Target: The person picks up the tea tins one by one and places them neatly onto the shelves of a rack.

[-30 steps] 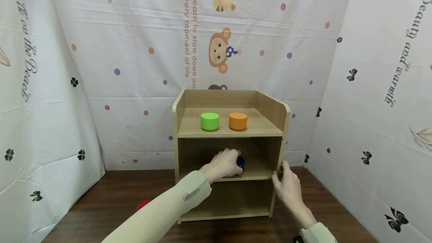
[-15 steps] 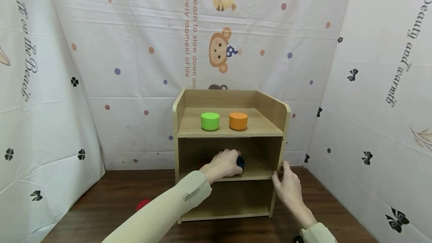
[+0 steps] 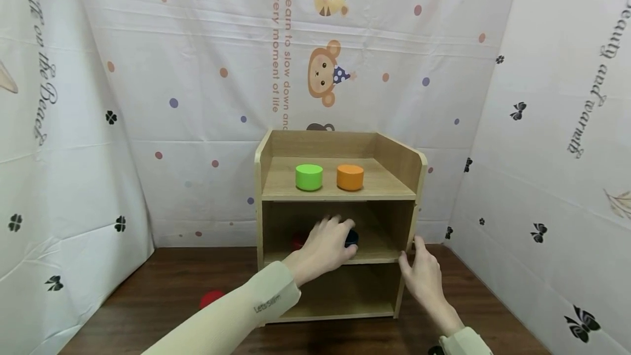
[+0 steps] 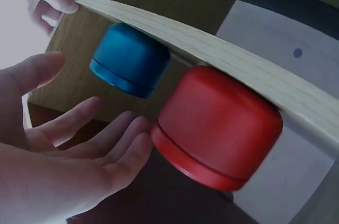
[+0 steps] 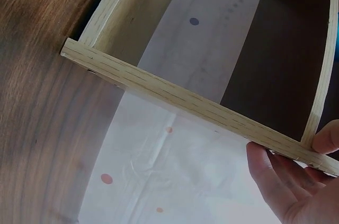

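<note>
In the middle compartment of a wooden shelf (image 3: 340,198) stand a blue round canister (image 4: 130,60) and a larger red round canister (image 4: 220,128). My left hand (image 4: 79,150) is in front of them with its fingers spread and relaxed, nothing held. Its fingertips lie close to the red canister; whether they touch is unclear. In the head view this hand partly covers both canisters. My right hand (image 5: 302,181) grips the front edge of the shelf's right side panel, thumb inside and fingers outside.
On the shelf top sit a green round block (image 3: 309,177) and an orange round block (image 3: 350,177). A red round object (image 3: 211,298) lies on the brown wooden tabletop (image 3: 197,267), left of the shelf, partly behind my left sleeve. Printed cloth (image 3: 197,125) hangs behind and at both sides.
My left hand has let go of the blue canister, its fingers loosening and lifting off it. The right hand keeps its place on the side panel. The head view has shifted slightly.
</note>
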A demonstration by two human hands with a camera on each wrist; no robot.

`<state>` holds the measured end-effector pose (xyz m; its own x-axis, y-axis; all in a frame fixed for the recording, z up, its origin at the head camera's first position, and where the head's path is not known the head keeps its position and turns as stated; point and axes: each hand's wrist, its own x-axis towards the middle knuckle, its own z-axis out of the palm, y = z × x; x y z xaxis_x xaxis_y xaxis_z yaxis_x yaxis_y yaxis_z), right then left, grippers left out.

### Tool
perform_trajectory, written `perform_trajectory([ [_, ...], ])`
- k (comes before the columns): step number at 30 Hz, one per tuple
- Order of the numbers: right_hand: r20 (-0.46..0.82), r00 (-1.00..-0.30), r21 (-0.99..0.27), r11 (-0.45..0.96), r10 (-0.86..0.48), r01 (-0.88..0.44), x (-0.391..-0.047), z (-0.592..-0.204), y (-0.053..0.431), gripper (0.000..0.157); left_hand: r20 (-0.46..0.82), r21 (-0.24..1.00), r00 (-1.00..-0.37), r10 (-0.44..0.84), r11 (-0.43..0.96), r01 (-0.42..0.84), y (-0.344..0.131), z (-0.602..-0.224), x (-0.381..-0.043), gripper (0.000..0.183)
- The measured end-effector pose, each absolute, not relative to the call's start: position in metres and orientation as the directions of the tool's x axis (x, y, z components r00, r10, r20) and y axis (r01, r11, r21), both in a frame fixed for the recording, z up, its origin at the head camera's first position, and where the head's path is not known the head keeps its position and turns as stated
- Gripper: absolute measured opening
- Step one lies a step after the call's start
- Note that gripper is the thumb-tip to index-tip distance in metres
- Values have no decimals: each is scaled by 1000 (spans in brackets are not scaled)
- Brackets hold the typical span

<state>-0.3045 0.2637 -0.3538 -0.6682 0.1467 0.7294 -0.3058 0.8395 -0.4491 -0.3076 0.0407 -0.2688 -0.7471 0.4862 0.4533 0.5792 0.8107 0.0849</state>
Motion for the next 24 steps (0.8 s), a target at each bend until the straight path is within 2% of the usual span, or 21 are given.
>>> perform_trajectory([
  [11, 716, -682, -453, 842, 149, -292, -303, -354, 263, 30, 540, 90, -704, 462, 799, 594, 17, -277, -290, 40],
  [17, 723, -675, -448, 844, 147, -296, -302, -354, 263, 30, 592, 49, -652, 474, 786, 616, 2, -284, -276, 38],
  [24, 716, -682, -449, 845, 146, -290, -303, -354, 262, 31, 596, 24, -622, 508, 763, 646, -15, -286, -256, 39],
])
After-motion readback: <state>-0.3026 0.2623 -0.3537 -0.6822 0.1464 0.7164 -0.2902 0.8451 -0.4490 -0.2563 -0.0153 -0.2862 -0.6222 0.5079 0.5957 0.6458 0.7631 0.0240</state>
